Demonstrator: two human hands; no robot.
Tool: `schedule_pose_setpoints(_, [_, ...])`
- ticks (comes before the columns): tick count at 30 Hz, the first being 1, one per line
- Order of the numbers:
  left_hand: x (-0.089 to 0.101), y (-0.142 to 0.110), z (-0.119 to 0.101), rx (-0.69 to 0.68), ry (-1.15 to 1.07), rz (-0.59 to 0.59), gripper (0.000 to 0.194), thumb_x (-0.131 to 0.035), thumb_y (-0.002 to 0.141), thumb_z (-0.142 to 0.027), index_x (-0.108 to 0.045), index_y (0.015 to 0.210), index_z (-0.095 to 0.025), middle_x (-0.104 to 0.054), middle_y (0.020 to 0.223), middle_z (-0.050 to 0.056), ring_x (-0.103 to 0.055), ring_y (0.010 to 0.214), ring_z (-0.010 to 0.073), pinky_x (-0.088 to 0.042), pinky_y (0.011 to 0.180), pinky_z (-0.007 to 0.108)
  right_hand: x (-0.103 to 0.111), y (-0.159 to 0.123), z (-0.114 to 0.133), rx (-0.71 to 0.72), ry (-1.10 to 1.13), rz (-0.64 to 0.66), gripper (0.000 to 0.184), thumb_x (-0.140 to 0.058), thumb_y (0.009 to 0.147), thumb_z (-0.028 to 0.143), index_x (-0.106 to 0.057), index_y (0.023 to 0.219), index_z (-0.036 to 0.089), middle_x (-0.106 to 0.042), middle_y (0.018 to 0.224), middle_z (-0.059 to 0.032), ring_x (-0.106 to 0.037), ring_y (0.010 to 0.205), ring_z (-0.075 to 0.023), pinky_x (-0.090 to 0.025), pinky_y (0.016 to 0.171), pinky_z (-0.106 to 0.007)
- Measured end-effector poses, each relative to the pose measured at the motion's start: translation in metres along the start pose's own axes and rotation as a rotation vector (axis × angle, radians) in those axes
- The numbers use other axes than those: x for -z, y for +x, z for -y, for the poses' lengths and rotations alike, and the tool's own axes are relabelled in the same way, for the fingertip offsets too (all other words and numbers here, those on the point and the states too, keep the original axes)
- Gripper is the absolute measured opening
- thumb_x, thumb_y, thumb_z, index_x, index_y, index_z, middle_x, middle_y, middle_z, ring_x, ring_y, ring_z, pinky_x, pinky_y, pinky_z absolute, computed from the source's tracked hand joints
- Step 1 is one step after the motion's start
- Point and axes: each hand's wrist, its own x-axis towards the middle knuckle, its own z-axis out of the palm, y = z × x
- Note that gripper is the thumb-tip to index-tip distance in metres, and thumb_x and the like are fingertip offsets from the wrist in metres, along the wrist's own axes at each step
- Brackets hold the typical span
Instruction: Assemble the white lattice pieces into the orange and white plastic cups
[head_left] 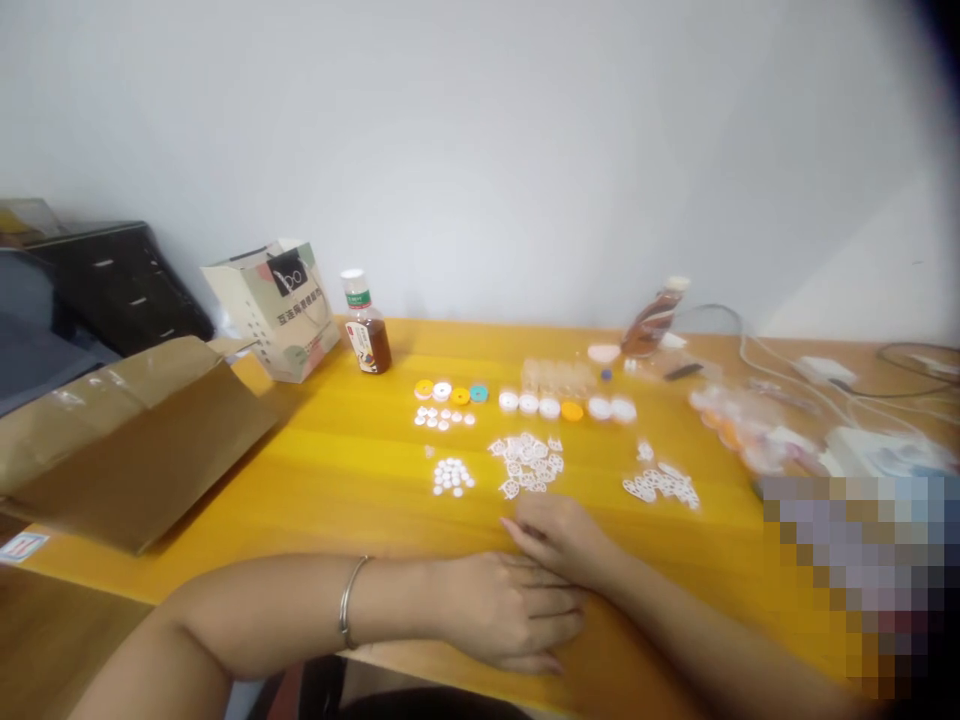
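Head view: a cardboard box [142, 440] stands on the worktop [315, 510]; round white pieces [452, 477] lie loosely grouped. The left hand [517, 612], fingers extended and holding nothing visible, touches the right hand [559, 535], loosely curled near white openwork pieces [529, 460]; whether it grips anything, I cannot tell.
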Motion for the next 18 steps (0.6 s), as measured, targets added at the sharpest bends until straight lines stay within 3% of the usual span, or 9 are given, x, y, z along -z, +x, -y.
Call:
schedule_pose_setpoints(3, [0.009,-0.009,0.011,-0.063,0.041,-0.023,0.033,-0.031,0.09,-0.032,-0.055,0.106,-0.017,-0.059,0.112,0.007,-0.05,0.108,0.017,-0.039,0.094,0.028,0.003,0.001,-0.001,-0.048,0.043,0.065,0.033,-0.042,0.084,0.026,-0.042,0.052,0.019,-0.047,0.053,0.0014,-0.039,0.05,-0.0103,-0.029,0.049,-0.022])
schedule_pose_setpoints(5, [0.021,-0.023,0.026,0.014,0.066,-0.094,0.027,-0.037,0.088,-0.032,-0.057,0.102,-0.019,-0.063,0.102,0.006,-0.054,0.098,0.0172,-0.043,0.086,0.031,0.003,0.002,-0.002,-0.079,0.082,0.09,0.029,-0.043,0.082,0.023,-0.041,0.054,0.019,-0.048,0.055,0.0013,-0.04,0.051,-0.0105,-0.03,0.049,-0.022])
schedule_pose_setpoints(7, [0.037,-0.043,0.048,0.225,0.097,-0.187,0.022,-0.04,0.086,-0.03,-0.058,0.095,-0.02,-0.064,0.09,0.006,-0.056,0.085,0.0167,-0.044,0.077,0.032,0.003,0.002,-0.003,-0.087,0.104,0.106,0.027,-0.042,0.082,0.023,-0.04,0.056,0.019,-0.048,0.056,0.0013,-0.041,0.053,-0.0107,-0.031,0.05,-0.022])
schedule_pose_setpoints(10, [0.059,-0.076,0.086,0.744,0.129,-0.341,0.022,-0.039,0.086,-0.027,-0.057,0.092,-0.017,-0.06,0.088,0.008,-0.055,0.083,0.0177,-0.044,0.078,0.034,0.004,0.004,-0.003,-0.089,0.119,0.117,0.028,-0.04,0.084,0.025,-0.038,0.057,0.019,-0.046,0.056,0.0014,-0.041,0.052,-0.0106,-0.032,0.051,-0.022])
schedule_pose_setpoints(12, [0.067,-0.094,0.107,0.95,0.124,-0.309,0.02,-0.043,0.083,-0.026,-0.057,0.092,-0.016,-0.058,0.091,0.008,-0.055,0.086,0.0197,-0.044,0.079,0.034,0.006,0.004,-0.003,-0.096,0.135,0.124,0.029,-0.041,0.085,0.026,-0.037,0.057,0.019,-0.045,0.056,0.0015,-0.041,0.052,-0.0104,-0.031,0.051,-0.022])
schedule_pose_setpoints(14, [0.067,-0.106,0.122,1.046,0.116,-0.272,0.017,-0.047,0.08,-0.026,-0.057,0.089,-0.016,-0.057,0.09,0.008,-0.056,0.083,0.0204,-0.044,0.076,0.033,0.008,0.005,-0.002,-0.108,0.143,0.133,0.029,-0.041,0.084,0.027,-0.036,0.057,0.019,-0.044,0.056,0.0019,-0.04,0.051,-0.0102,-0.031,0.051,-0.022])
schedule_pose_setpoints(18, [0.056,-0.111,0.131,1.077,0.097,-0.264,0.016,-0.049,0.078,-0.028,-0.057,0.086,-0.016,-0.058,0.089,0.007,-0.057,0.078,0.0188,-0.045,0.073,0.03,0.01,0.005,-0.002,-0.116,0.154,0.149,0.029,-0.041,0.084,0.027,-0.036,0.057,0.019,-0.043,0.056,0.0024,-0.04,0.051,-0.0101,-0.03,0.051,-0.022])
